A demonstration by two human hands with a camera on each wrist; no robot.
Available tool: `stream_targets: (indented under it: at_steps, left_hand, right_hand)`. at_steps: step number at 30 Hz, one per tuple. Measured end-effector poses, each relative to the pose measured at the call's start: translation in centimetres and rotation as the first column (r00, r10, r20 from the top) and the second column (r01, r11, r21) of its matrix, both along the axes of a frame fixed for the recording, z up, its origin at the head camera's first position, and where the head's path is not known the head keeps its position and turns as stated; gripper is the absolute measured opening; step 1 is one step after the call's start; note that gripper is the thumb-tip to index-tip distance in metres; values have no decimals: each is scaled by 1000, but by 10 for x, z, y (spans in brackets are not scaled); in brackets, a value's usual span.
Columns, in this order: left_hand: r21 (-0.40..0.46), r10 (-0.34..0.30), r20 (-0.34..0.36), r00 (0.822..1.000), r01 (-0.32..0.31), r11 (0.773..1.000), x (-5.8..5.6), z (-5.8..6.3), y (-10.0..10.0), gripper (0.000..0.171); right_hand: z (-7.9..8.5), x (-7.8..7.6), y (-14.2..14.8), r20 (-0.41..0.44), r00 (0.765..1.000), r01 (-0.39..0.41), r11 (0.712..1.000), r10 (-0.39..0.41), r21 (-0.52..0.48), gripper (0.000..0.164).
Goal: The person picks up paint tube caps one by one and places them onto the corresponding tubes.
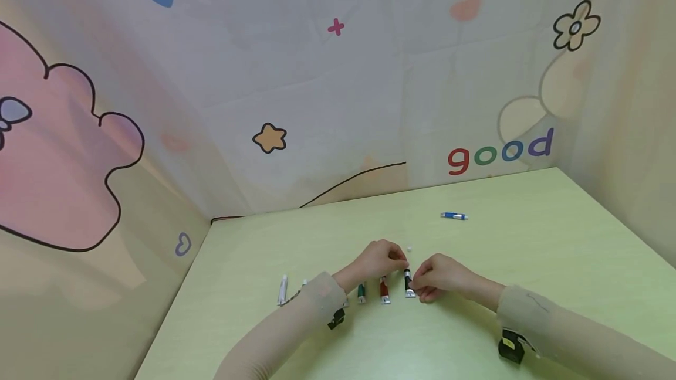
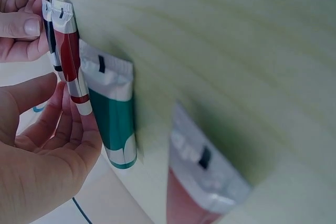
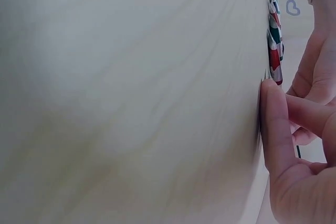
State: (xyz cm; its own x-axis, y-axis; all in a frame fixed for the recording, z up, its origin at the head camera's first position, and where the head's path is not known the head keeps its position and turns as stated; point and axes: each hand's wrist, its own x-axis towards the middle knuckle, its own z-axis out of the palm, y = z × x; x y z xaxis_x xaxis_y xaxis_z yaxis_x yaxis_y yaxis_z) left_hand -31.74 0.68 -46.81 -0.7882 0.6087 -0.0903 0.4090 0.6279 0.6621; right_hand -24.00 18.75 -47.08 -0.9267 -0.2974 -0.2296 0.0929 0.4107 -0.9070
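Observation:
A dark paint tube (image 1: 409, 287) lies on the table at the right end of a row of tubes, its crimped end toward me. My right hand (image 1: 442, 278) pinches its side near the crimped end. At its cap end, my left hand (image 1: 379, 258) has thumb and fingertips brought together around the tip; these fingers hide the cap in the left wrist view. Just left of it lies a red paint tube (image 1: 384, 291), then a green paint tube (image 2: 113, 114). The right wrist view shows my right fingers (image 3: 275, 124) low against the tabletop.
Farther left lie more tubes, including a whitish tube (image 1: 283, 290); my left sleeve (image 1: 322, 295) partly covers some. A small white piece (image 1: 409, 248) sits beyond the hands. A blue and white tube-like object (image 1: 454, 216) lies toward the back right. A printed curtain (image 1: 317, 87) backs the table.

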Motion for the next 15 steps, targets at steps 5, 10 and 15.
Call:
stream_targets:
  at_steps: [5,10,15]
  left_hand:
    - [12,-1,8,1000,0,1000,1,2,1,13]
    - [-7,13,13,1000,-13,1000,0,3,2,14]
    - [-14,28,16,999,-27,1000,-1,4,2,13]
  right_hand:
    - [1,1,5,-13,1000,-25,1000,25,-10,12]
    - [2,0,16,-29,999,-16,1000,16,25,13]
    - [2,-3,33,-41,999,29,996,-26,88,14]
